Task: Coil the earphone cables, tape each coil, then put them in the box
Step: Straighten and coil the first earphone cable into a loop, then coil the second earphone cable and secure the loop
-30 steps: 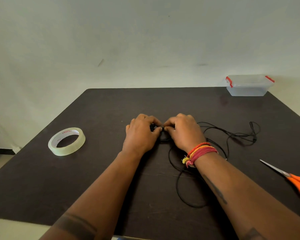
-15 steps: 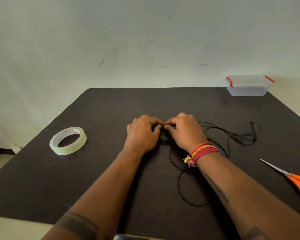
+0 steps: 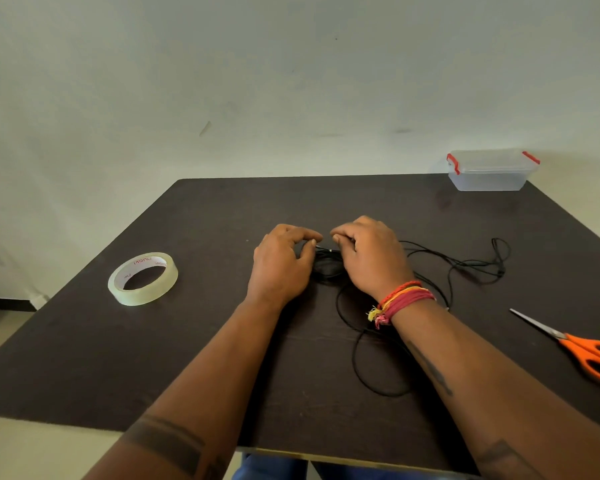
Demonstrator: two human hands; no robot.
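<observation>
Pinching cable [image 3: 327, 251] sideways between both hands

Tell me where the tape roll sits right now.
In the head view the tape roll lies flat on the dark table, on the person's left side, apart from the left hand and well away from the box.

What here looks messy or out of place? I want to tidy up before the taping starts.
Only the earphone cable stands out: most of it sprawls in loose, crossing loops right of and under the right hand, uncoiled. The tape roll, scissors and closed box lie neatly apart, undamaged.
</observation>
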